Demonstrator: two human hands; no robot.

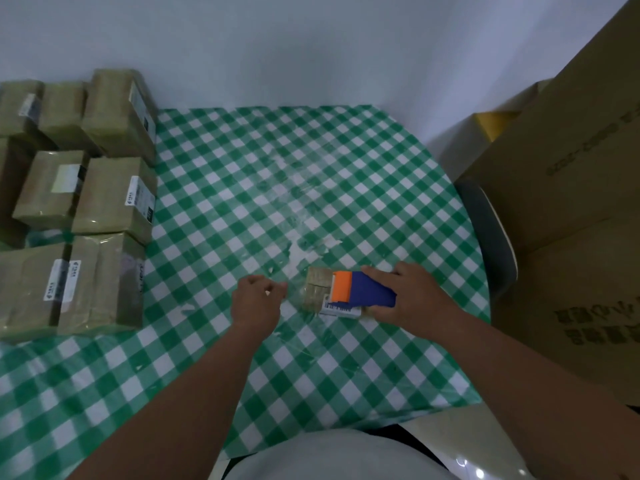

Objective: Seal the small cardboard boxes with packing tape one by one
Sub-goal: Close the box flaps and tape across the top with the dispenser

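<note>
Right hand presses blue-orange tape dispenser onto barcode-labelled small box.

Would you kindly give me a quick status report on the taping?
Right hand grips tape dispenser on small box. Left hand pinches clear tape end. Path unobstructed; wrapped boxes stacked left.

This looks like a small home packing station. A bench under a green-checked cloth stands against a plain wall, with taped, labelled parcels stacked on it. Large cardboard cartons stand beside it.
</note>
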